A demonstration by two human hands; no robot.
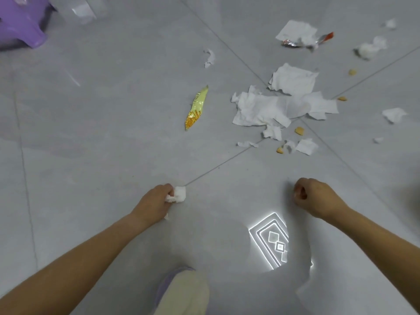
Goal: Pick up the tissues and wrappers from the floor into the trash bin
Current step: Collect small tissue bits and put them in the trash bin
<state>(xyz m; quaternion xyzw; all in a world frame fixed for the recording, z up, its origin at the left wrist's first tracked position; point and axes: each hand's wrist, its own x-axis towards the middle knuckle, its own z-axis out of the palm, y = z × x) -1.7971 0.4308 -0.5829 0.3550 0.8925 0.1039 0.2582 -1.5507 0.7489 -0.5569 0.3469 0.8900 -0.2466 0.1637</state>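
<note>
My left grip (156, 201) pinches a crumpled white tissue wad (179, 194) | my right grip (313, 197) curled, nothing seen inside | torn white tissue sheets (261, 108), yellow foil wrapper (196, 108) on grey tiled floor (113, 133) | purple plastic item (20, 26) cut off, unidentifiable

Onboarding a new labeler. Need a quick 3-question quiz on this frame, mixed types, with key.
1. True or false: the left hand grips a crumpled tissue.
2. The wrapper lying alone, left of the tissue pile in view, is: A) blue B) yellow C) black.
3. Fill in: the right hand is curled and holds ____.

Key: 1 true; 2 B; 3 nothing.
</note>
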